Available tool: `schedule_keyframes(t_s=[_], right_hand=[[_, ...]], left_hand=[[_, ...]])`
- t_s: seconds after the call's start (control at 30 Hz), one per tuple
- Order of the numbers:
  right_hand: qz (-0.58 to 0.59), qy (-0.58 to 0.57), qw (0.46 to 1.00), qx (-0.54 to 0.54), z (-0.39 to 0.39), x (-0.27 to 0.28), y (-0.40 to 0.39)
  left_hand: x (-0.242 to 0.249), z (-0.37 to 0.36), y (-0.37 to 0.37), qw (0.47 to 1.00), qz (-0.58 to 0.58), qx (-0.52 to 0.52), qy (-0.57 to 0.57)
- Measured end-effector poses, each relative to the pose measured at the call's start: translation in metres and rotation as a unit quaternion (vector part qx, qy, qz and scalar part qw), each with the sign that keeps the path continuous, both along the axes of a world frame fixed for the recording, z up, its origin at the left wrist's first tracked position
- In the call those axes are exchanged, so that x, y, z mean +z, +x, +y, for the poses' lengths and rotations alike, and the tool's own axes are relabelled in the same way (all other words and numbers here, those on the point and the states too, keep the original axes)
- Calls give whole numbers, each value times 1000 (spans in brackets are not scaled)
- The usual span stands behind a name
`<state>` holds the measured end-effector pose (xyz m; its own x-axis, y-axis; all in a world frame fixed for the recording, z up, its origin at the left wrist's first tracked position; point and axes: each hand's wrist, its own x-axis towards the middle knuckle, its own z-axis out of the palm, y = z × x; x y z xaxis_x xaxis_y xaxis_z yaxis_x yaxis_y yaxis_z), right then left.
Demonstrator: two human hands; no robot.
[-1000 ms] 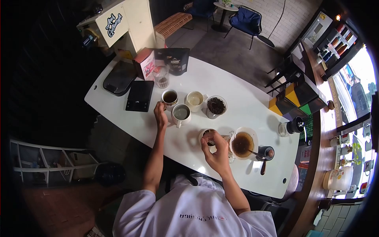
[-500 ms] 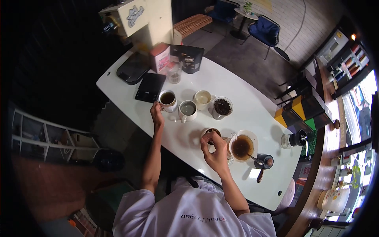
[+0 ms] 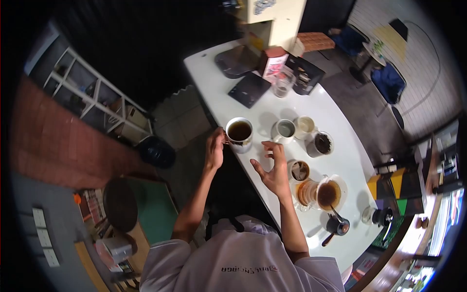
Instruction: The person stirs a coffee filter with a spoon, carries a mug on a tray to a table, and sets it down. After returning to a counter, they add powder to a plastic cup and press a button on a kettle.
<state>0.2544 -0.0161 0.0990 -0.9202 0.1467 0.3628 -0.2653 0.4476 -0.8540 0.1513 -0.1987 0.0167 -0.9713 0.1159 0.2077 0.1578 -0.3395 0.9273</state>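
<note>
My left hand (image 3: 215, 147) grips the handle of a patterned mug (image 3: 239, 134) of dark liquid, near the table's left edge. My right hand (image 3: 273, 168) has its fingers apart and touches nothing, between that mug and a cup with dark contents and pale pieces (image 3: 299, 170). Beside that cup stand a glass server (image 3: 306, 193) and a dripper of brown liquid with a spoon (image 3: 329, 195). Farther back are a cup of clear liquid (image 3: 285, 129), a cream cup (image 3: 305, 125) and a cup of dark grounds (image 3: 321, 143).
The white table (image 3: 262, 187) also carries a black scale (image 3: 249, 89), a dark tray (image 3: 237, 62), a pink box (image 3: 275, 65), a black pouch (image 3: 304, 74) and an empty glass (image 3: 283, 82). A small dark pot (image 3: 337, 224) and a grinder (image 3: 383, 217) stand at the right.
The view has turned left. My left hand has brought the patterned mug nearer, away from the other cups. My right hand has left the cup beside the server, and its fingers have spread.
</note>
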Motion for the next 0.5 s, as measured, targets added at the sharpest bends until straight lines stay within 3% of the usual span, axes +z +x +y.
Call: schedule_keyframes(t_s=[0.1, 0.3, 0.37, 0.5], right_hand=[[-2, 16, 996, 84, -19, 13, -9], [-4, -27, 970, 243, -71, 30, -21], [5, 15, 960, 280, -94, 36, -21], [-19, -36, 938, 343, -145, 43, -13]], left_hand=[[31, -20, 28, 997, 26, 50, -45], [86, -69, 76, 996, 36, 80, -22], [95, -91, 90, 996, 22, 86, -14], [101, -144, 113, 993, 12, 113, -37]])
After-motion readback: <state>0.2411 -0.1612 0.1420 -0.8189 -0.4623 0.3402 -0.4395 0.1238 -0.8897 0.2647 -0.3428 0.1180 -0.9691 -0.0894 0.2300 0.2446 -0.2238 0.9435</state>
